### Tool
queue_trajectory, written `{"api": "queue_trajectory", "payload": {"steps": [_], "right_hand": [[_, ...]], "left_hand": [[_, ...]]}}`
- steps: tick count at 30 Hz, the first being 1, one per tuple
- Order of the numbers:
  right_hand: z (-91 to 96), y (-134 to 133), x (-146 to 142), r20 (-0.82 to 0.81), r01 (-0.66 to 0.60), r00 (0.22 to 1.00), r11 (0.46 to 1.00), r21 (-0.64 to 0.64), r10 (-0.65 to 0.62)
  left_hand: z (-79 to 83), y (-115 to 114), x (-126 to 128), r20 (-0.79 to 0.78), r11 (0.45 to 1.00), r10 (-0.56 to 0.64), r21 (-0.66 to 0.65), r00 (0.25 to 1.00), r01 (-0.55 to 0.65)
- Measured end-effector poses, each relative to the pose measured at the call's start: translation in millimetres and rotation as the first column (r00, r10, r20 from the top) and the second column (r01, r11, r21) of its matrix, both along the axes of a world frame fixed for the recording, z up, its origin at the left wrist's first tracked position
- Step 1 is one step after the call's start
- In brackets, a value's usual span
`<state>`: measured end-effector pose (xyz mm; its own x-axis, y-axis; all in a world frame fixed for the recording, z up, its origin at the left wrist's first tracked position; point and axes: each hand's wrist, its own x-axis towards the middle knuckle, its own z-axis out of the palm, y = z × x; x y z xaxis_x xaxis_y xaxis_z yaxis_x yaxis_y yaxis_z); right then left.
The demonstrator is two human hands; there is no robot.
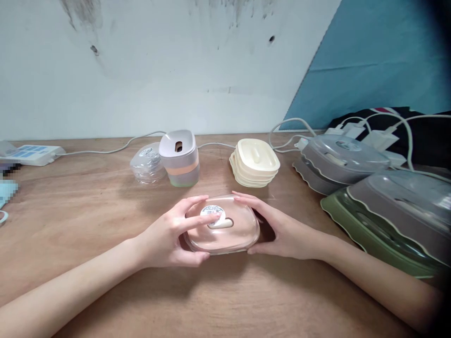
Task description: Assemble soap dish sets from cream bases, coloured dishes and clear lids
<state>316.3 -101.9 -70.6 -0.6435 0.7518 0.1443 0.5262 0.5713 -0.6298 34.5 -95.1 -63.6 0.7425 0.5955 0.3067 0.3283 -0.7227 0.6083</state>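
A pink box with a clear plastic lid is between my two hands, low over the wooden table. Its lid bears a round white printed sticker and an oval slot with a cream-coloured piece in it. My left hand grips the left side, thumb at the near edge, one finger lying across the sticker. On the other side, my right hand closes round the right end, fingers at the far edge and thumb at the near corner. The box's underside is hidden.
Behind the box stand clear lids, nested lilac and orange pieces and stacked cream pieces. Larger grey lidded boxes and a green one lie at right near white plugs and cables. A power strip sits far left.
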Motion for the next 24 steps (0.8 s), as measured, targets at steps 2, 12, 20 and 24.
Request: {"api": "queue_trajectory", "payload": {"steps": [2,12,20,24], "right_hand": [[-1.0,1.2,0.2,-0.012,0.004,1.0,1.0,0.001,-0.004],[-3.2,3.6,0.8,-0.021,0.041,0.999,0.999,-0.024,-0.041],[-7.1,4.8,-0.2,-0.065,0.029,0.997,0.999,-0.02,-0.03],[-5.2,3.9,-1.9,-0.068,0.022,0.997,0.999,-0.028,-0.024]], "left_hand": [[3.0,-0.1,0.1,-0.024,1.0,0.003,-0.017,1.0,-0.003],[18.3,-1.5,2.8,-0.127,0.997,0.03,-0.065,0.991,-0.038],[27.3,-0.7,3.7,-0.182,0.998,0.022,-0.061,0.983,-0.034],[25.7,-1.8,3.4,-0.181,0.996,0.025,-0.075,0.983,-0.04]]}}
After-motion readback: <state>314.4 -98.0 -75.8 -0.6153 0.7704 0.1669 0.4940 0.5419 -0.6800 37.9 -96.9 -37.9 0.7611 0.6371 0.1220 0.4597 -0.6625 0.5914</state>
